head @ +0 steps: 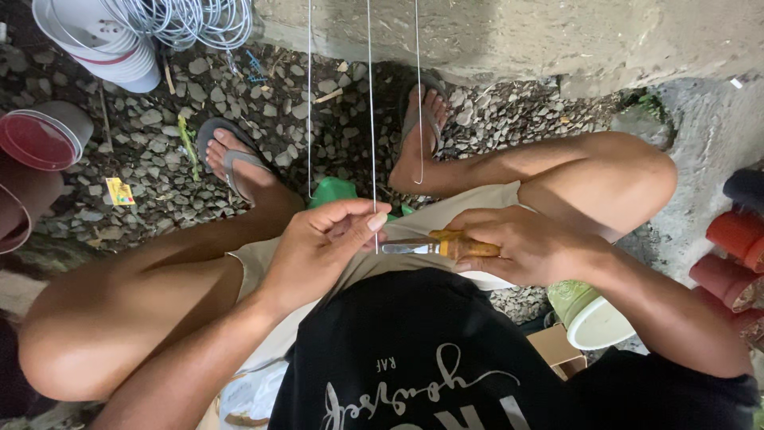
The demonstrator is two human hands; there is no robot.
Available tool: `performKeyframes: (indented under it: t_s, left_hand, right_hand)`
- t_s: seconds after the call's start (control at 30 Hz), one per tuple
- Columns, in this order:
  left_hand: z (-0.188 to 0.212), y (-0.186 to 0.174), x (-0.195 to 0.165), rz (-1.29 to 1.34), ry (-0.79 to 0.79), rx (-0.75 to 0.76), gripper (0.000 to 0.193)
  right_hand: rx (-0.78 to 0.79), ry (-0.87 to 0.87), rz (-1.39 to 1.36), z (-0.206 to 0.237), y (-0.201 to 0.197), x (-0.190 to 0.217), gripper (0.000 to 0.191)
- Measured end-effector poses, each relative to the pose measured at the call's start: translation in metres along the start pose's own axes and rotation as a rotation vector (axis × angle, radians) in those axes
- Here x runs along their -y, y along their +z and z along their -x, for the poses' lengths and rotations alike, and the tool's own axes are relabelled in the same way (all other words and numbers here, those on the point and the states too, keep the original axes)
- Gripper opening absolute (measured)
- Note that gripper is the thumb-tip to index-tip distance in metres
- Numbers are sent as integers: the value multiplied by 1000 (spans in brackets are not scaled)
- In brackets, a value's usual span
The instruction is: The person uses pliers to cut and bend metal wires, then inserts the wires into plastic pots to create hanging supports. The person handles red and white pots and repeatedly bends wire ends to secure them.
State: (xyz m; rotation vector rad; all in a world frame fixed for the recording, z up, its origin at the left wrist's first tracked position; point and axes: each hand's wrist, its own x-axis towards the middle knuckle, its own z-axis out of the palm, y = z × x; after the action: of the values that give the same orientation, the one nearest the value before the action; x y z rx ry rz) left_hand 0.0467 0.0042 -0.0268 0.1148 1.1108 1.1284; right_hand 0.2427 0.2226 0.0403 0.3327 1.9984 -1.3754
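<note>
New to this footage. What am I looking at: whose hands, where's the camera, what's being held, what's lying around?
No machine here: a person sits over gravel ground, and the one camera is on their head, looking down past a black shirt and bare knees to feet in sandals.

The left hand pinches a thin white wire that runs straight up out of view; two more such wires hang beside it. The right hand grips a tool with a yellow-orange handle, its metal tip pointing at the pinched wire.

Around them: a stack of white pots and a coil of white wire top left, a red-rimmed pot at left, terracotta-coloured pots at right, a green pot by the right knee.
</note>
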Motion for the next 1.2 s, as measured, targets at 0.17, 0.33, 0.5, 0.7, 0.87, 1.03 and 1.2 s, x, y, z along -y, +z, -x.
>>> performKeyframes:
  t_s: [0.17,0.33,0.5,0.7,0.87,1.03,1.2]
  left_hand:
    - [1,1,0,-55,-9,-18,30]
    - [2,1,-4,-75,-1,-22,29]
    - [2,1,-7,-90,-12,-34,29]
    - [2,1,-7,-101,-25,-38,29]
    - [1,1,-5,-90,-27,-49,30]
    - [-1,1,0,-94,-8,-85,30]
    - [-1,0,6,-73,32,-67,28]
  right_hand:
    - [-13,-11,-35,-4,-1,2,30]
    - [14,10,4,-6,0,0,32]
    - [-25,-25,-8,-8,1,4,31]
    - [-39,11,-1,-7,1,7,33]
    - [46,194,146,-6,6,4,36]
    - [0,44,-132,-14,12,-1,63]
    - [74,243,11,-18,23,-3,37]
